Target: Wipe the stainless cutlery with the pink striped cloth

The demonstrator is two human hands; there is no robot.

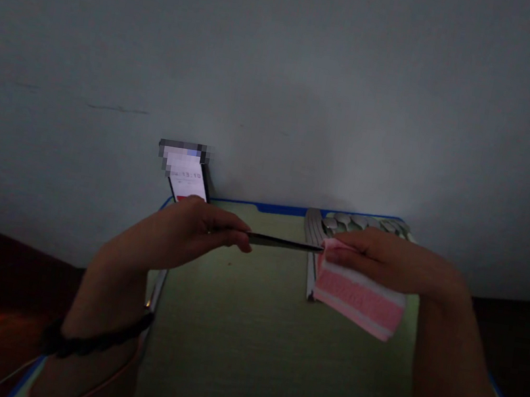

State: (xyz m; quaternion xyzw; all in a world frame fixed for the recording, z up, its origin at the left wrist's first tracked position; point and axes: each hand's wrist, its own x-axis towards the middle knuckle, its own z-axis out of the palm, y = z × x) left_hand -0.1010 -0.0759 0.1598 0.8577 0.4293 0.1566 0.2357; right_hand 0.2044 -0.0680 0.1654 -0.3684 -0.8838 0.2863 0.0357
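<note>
My left hand (195,231) pinches one end of a thin metal utensil (283,243), held level above the table. It is seen edge-on, and I cannot tell whether it is a knife or another piece of cutlery. At its other end, my right hand (376,255) is closed on a pink and white towel (359,299). The towel covers that tip and hangs down below the fingers. Just behind my right hand lie several spoons (341,221). Long metal utensils (312,232) sit side by side to the left of them, partly hidden by the towel.
A pale green table (235,333) with a blue edge stands against a grey wall (282,82). At the back left a phone (189,174) with a lit screen leans on the wall. Something narrow and shiny (157,292) lies by my left wrist, mostly hidden.
</note>
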